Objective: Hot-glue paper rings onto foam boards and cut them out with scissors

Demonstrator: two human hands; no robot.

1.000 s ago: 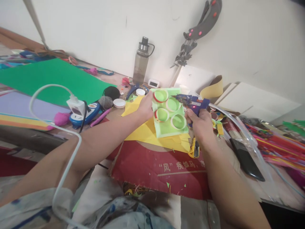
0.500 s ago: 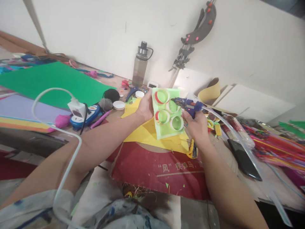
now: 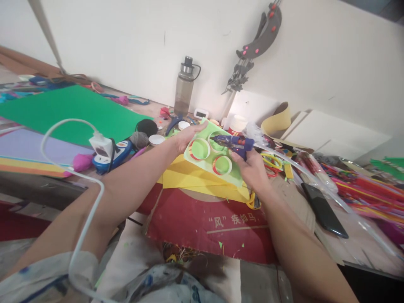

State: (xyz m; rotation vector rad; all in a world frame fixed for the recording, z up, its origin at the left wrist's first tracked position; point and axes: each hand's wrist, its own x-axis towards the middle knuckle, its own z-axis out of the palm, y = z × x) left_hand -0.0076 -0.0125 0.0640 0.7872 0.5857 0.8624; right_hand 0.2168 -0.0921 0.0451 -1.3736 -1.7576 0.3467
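My left hand (image 3: pixel 187 136) grips the far left edge of a light green board (image 3: pixel 206 167) that carries several short paper rings, among them a white and red ring (image 3: pixel 199 149). Wrapped round the handle of a blue glue gun (image 3: pixel 236 143) is my right hand (image 3: pixel 253 168). The gun's dark nozzle points left, over a ring at the back of the board. From the gun's rear a long clear glue stick (image 3: pixel 303 176) runs out to the right. Yellow sheets (image 3: pixel 189 173) lie beneath the board.
A red cardboard piece (image 3: pixel 189 219) lies at the table's front edge. Behind stand a water bottle (image 3: pixel 184 86) and a white cup (image 3: pixel 237 123). A blue power strip (image 3: pixel 116 156) with a white cable is at left; a black phone (image 3: pixel 325 210) and pipe cleaners (image 3: pixel 366 189) are at right.
The board has turned and tilted in my left hand, its rings shifting left. My right hand has moved the glue gun left, its nozzle now over another part of the board.
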